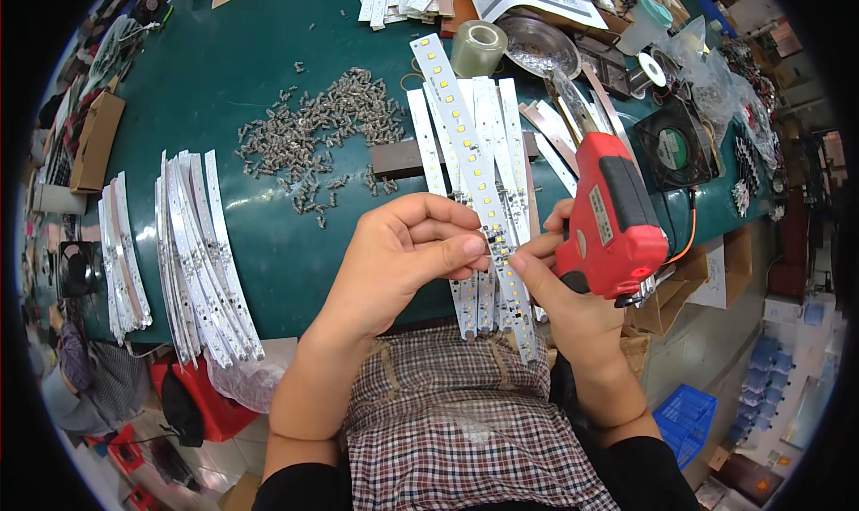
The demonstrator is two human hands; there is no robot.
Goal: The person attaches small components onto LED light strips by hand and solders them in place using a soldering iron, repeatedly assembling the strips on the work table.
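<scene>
A long white LED strip board [472, 153] with a row of yellow chips slants across the middle, its near end by my lap. My left hand [394, 251] is closed, thumb and fingers pinched at the board's left edge; any small part between them is hidden. My right hand [573, 310] has its thumb and fingers closed at the right edge, opposite the left. A red and black soldering gun [595, 220], its metal nose pointing away, covers part of the right hand; I cannot tell what supports it. More LED strips [513, 135] lie underneath, across a dark bar [398, 158].
Small metal parts [313, 122] lie heaped on the green table [179, 72]. Stacked strips [199, 251] stand out at left, near a cardboard box [96, 142]. Behind are a tape roll [479, 47] and metal dish [543, 46]; a fan [673, 144] sits right.
</scene>
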